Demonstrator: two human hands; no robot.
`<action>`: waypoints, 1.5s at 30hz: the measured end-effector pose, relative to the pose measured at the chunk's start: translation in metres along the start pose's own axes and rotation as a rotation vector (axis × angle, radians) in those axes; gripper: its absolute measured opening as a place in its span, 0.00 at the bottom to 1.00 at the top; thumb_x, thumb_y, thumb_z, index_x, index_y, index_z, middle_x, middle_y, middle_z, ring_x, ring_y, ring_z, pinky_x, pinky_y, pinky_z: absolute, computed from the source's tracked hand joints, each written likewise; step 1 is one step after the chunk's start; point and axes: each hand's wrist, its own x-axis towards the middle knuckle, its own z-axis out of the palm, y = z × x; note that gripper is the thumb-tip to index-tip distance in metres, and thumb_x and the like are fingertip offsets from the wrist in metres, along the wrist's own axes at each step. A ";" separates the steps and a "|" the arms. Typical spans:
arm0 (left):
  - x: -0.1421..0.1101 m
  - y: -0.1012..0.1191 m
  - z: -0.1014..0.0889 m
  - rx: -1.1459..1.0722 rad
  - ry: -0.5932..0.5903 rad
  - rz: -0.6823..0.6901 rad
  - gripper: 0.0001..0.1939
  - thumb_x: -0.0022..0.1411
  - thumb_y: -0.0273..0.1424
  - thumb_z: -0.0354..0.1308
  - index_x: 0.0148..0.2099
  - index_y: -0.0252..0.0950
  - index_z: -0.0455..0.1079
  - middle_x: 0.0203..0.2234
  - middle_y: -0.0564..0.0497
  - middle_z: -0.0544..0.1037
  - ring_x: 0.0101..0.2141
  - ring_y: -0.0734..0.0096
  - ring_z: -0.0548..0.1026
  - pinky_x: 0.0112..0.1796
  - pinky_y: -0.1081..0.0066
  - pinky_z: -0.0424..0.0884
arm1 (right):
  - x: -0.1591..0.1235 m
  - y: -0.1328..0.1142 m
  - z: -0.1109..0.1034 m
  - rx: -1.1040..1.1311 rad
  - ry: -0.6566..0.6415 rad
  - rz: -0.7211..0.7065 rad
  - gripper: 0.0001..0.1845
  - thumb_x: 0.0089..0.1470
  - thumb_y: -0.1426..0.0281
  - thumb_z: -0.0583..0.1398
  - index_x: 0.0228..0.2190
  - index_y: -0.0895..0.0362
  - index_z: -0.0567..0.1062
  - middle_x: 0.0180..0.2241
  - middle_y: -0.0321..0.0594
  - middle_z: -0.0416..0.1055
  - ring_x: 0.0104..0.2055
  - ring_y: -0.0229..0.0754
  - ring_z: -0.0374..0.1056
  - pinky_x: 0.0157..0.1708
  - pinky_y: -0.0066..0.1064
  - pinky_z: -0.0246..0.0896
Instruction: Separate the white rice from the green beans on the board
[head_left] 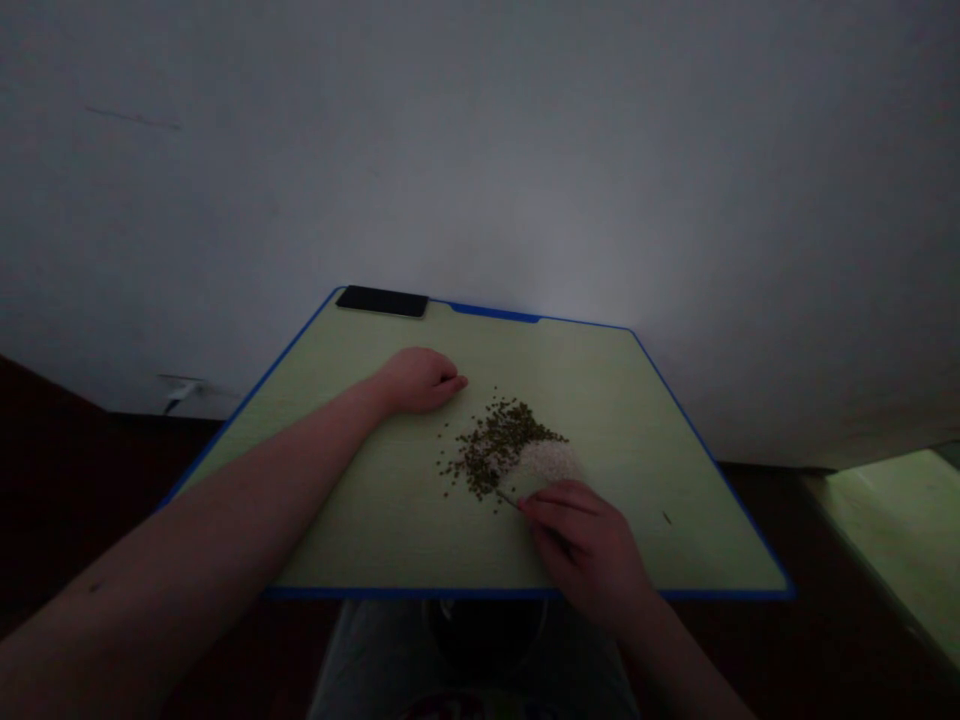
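Observation:
A loose pile of small green-brown beans or seeds point(498, 440) lies on a pale yellow-green table point(360, 520). Its right side borders a heap of whitish grains point(551, 460) that look like rice. My right hand point(589, 545) pinches a thin, light stick-like tool point(507, 496) between thumb and fingers. The tool's far end reaches into the near edge of the green pile; its exact shape is too dark to tell. My left hand point(421, 380) rests on the table at the upper left of the pile, fingers curled in and apart from the seeds.
A black phone point(382, 302) lies at the table's far left corner. Blue edging point(495, 313) runs around the tabletop, which stands against a grey wall point(480, 150). A small dark sliver point(667, 518) lies at the right. Another pale surface point(892, 510) shows at far right.

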 end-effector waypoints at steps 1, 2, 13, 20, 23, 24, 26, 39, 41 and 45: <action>0.000 0.000 0.000 0.004 0.000 0.001 0.26 0.67 0.46 0.41 0.24 0.38 0.67 0.22 0.47 0.74 0.24 0.67 0.64 0.27 0.64 0.49 | 0.000 0.000 0.000 0.006 -0.003 0.005 0.13 0.58 0.79 0.58 0.40 0.57 0.81 0.34 0.44 0.80 0.35 0.44 0.75 0.35 0.34 0.73; 0.000 -0.001 0.001 0.007 -0.001 0.002 0.26 0.67 0.46 0.41 0.24 0.38 0.67 0.23 0.47 0.74 0.24 0.67 0.64 0.27 0.64 0.49 | 0.001 -0.001 0.000 0.012 -0.005 0.008 0.13 0.58 0.79 0.58 0.40 0.57 0.81 0.34 0.43 0.80 0.35 0.43 0.75 0.35 0.34 0.73; -0.001 -0.001 0.000 0.025 0.006 0.002 0.27 0.68 0.46 0.41 0.26 0.38 0.70 0.24 0.45 0.76 0.25 0.66 0.67 0.27 0.65 0.52 | 0.001 -0.003 -0.002 0.015 0.026 -0.016 0.13 0.58 0.79 0.58 0.40 0.54 0.80 0.33 0.41 0.80 0.33 0.43 0.75 0.34 0.35 0.74; 0.000 -0.003 0.002 0.027 0.006 0.008 0.28 0.68 0.47 0.41 0.27 0.37 0.73 0.24 0.45 0.77 0.26 0.65 0.69 0.28 0.65 0.54 | -0.004 0.001 -0.011 -0.097 0.050 0.017 0.12 0.58 0.78 0.58 0.39 0.55 0.80 0.32 0.42 0.79 0.32 0.43 0.75 0.31 0.33 0.74; 0.000 -0.002 0.000 0.018 -0.001 0.011 0.27 0.68 0.47 0.41 0.26 0.37 0.72 0.24 0.45 0.76 0.25 0.66 0.67 0.28 0.65 0.53 | -0.003 -0.002 -0.005 -0.052 0.011 -0.008 0.13 0.58 0.79 0.57 0.39 0.56 0.80 0.32 0.43 0.79 0.32 0.43 0.75 0.31 0.34 0.74; 0.000 -0.001 0.000 0.014 0.001 0.009 0.27 0.68 0.47 0.41 0.26 0.37 0.71 0.24 0.45 0.76 0.25 0.66 0.67 0.28 0.65 0.52 | -0.002 -0.003 -0.003 -0.035 0.003 -0.014 0.13 0.57 0.79 0.57 0.39 0.56 0.80 0.32 0.43 0.79 0.32 0.43 0.75 0.31 0.34 0.74; 0.000 -0.001 0.000 0.004 0.004 0.006 0.27 0.67 0.47 0.41 0.26 0.37 0.70 0.23 0.46 0.75 0.24 0.67 0.65 0.28 0.65 0.52 | 0.001 -0.005 0.001 -0.008 -0.005 -0.017 0.13 0.57 0.79 0.57 0.40 0.56 0.80 0.32 0.43 0.79 0.32 0.43 0.75 0.32 0.34 0.74; 0.000 -0.001 0.001 0.007 0.012 0.005 0.27 0.67 0.46 0.41 0.25 0.37 0.70 0.24 0.45 0.76 0.25 0.67 0.66 0.27 0.65 0.52 | -0.001 -0.009 0.000 0.039 0.022 0.003 0.14 0.56 0.79 0.57 0.39 0.55 0.80 0.31 0.42 0.79 0.31 0.42 0.75 0.30 0.33 0.72; 0.000 -0.001 0.001 0.019 0.009 0.011 0.27 0.68 0.46 0.41 0.25 0.37 0.70 0.25 0.45 0.77 0.25 0.66 0.67 0.27 0.65 0.52 | -0.002 -0.011 0.000 0.069 0.018 -0.015 0.14 0.57 0.79 0.57 0.39 0.54 0.80 0.31 0.42 0.79 0.31 0.42 0.74 0.29 0.32 0.72; 0.001 -0.002 0.000 0.031 0.008 0.021 0.28 0.68 0.47 0.41 0.26 0.37 0.71 0.25 0.45 0.77 0.25 0.66 0.68 0.27 0.65 0.52 | 0.000 -0.016 0.003 0.078 -0.015 -0.041 0.15 0.58 0.79 0.56 0.42 0.54 0.79 0.31 0.42 0.79 0.31 0.43 0.73 0.30 0.34 0.71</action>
